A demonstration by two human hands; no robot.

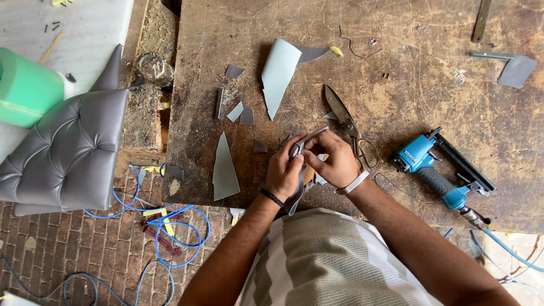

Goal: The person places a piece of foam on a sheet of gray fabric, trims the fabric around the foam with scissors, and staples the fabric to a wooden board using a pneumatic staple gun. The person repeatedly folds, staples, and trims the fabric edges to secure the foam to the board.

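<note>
Both my hands meet at the near edge of a worn wooden workbench. My left hand and my right hand grip one small piece of grey leatherette wrapped over a small object, which stays mostly hidden by my fingers. A strip of the grey material hangs down below my left hand. A pair of metal scissors lies just beyond my right hand. A blue pneumatic stapler lies to the right of my right wrist.
Several grey offcuts lie scattered on the bench. A tufted grey cushion and a green container sit at the left. A blue air hose coils on the brick floor. A grey patch lies far right.
</note>
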